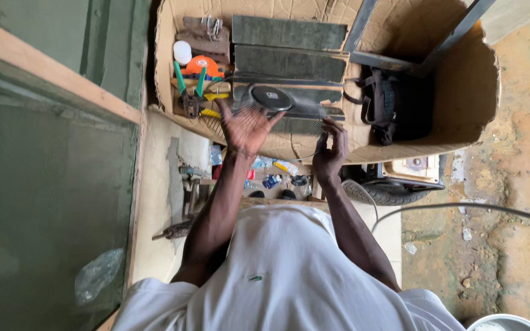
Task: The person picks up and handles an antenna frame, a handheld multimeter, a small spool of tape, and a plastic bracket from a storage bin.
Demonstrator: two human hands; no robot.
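A round wire fan guard (299,125) with a dark disc at its centre (271,98) is held over a cardboard box. My left hand (246,125) lies spread, palm up, under the thin wires just left of the disc and props the guard. My right hand (331,150) pinches the guard's rim on the right side. The wires are faint and blurred, so the full outline is hard to trace.
The cardboard box (473,79) holds dark flat panels (289,34), green-handled pliers (189,92), an orange round tool (202,64) and a black bag (394,104). A tyre (384,193) and a cable (461,207) lie to the right. A wood-framed green screen (50,153) stands at left.
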